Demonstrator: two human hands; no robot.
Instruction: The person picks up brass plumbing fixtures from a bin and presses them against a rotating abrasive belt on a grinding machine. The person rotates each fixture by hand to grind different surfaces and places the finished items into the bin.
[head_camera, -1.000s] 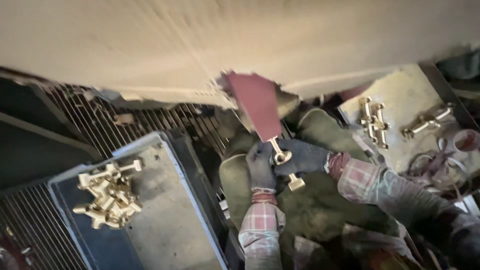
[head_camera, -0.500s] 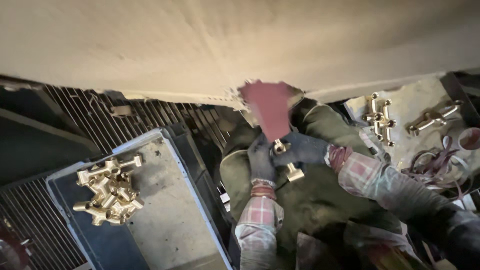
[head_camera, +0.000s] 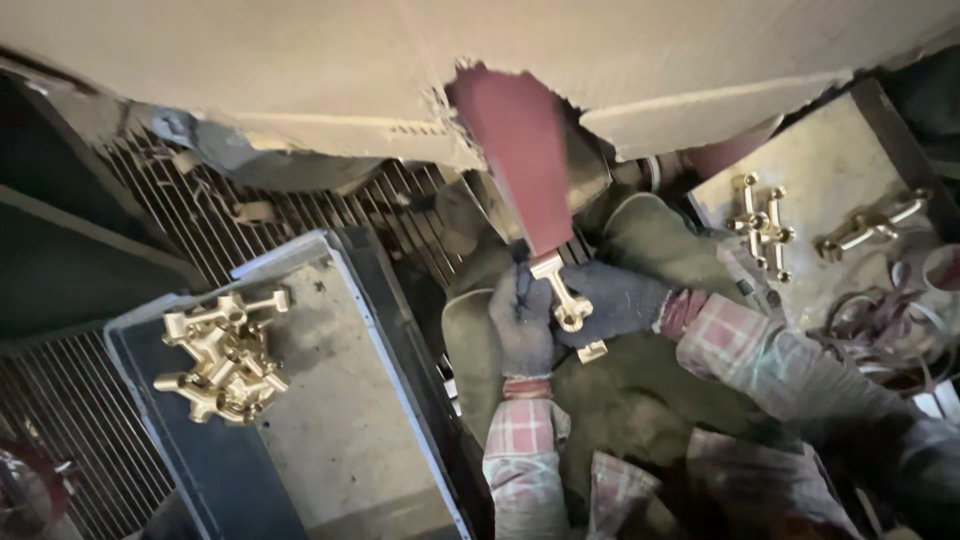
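Brass fitting (head_camera: 567, 300) half-hidden by left hand (head_camera: 523, 318), right hand (head_camera: 617, 298)

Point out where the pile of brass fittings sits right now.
In the head view, the pile of brass fittings lies at lower left on a grey tray, apart from both gloved hands.

Left hand (head_camera: 522, 318) gloved, grip closed, right hand (head_camera: 618, 300) gloved, grip closed beside it, both plaid-sleeved forearms raised

A brass fitting (head_camera: 568, 300) is gripped by both gloved hands, left hand (head_camera: 522, 322) and right hand (head_camera: 618, 300), against a red sanding belt (head_camera: 520, 150).
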